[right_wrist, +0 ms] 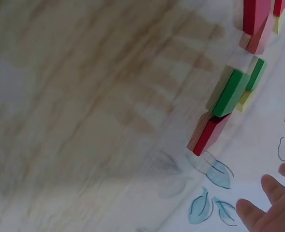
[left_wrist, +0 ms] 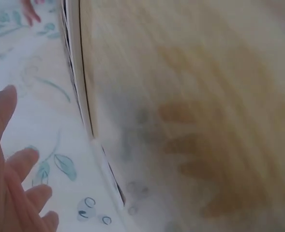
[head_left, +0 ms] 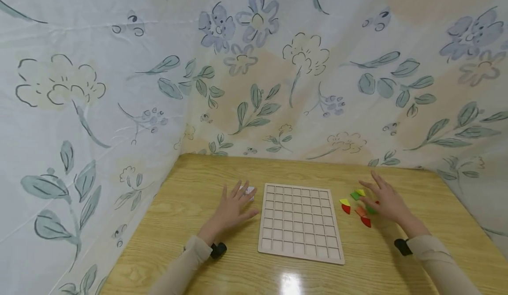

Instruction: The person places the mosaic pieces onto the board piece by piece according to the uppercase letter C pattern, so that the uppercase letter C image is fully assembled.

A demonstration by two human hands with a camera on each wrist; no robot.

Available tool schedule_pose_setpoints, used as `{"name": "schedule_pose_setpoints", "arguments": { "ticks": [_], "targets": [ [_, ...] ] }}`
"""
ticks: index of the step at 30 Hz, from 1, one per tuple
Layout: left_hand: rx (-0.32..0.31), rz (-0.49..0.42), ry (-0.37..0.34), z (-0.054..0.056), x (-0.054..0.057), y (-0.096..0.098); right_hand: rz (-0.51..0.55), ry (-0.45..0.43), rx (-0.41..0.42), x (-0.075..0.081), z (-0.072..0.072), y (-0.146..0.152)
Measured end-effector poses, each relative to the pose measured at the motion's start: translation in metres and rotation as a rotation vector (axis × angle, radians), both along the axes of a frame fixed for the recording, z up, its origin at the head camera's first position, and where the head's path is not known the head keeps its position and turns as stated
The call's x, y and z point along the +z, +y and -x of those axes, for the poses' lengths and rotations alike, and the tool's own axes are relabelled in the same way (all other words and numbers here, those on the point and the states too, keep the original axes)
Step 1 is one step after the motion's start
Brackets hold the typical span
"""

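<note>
My left hand (head_left: 232, 207) hovers left of a wooden grid board (head_left: 300, 220), fingers spread and holding nothing. A small white patterned card (head_left: 250, 193) lies partly hidden behind its fingertips. To the board's right, my right hand (head_left: 388, 199) is held over a loose group of small coloured pieces, its fingers apart and gripping nothing. Among them are a yellow piece (head_left: 344, 202), a red piece (head_left: 366, 222), an orange piece (head_left: 360, 211) and a green piece (head_left: 355, 196). In the right wrist view, a thick green block (right_wrist: 231, 94) touches a red block (right_wrist: 212, 135), apart from the fingers (right_wrist: 273, 188).
The wood-grain table (head_left: 222, 268) ends at a floral cloth (head_left: 254, 87) hanging behind it and along the left side. Black wrist straps (head_left: 402, 247) sit at both sleeves. A bright reflection shows near the table's front.
</note>
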State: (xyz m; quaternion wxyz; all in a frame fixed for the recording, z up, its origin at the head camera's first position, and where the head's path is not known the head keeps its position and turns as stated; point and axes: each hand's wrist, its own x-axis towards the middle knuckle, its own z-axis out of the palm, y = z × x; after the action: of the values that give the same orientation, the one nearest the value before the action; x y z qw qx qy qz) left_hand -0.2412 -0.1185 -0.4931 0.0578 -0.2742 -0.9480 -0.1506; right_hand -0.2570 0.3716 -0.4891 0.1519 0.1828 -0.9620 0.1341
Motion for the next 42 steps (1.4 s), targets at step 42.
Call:
{"name": "schedule_pose_setpoints", "arguments": {
  "ticks": [42],
  "targets": [
    [-0.172,-0.059,-0.377,-0.035,-0.005,0.008,0.109,-0.329,-0.055,-0.005,0.02,0.016]
  ]
}}
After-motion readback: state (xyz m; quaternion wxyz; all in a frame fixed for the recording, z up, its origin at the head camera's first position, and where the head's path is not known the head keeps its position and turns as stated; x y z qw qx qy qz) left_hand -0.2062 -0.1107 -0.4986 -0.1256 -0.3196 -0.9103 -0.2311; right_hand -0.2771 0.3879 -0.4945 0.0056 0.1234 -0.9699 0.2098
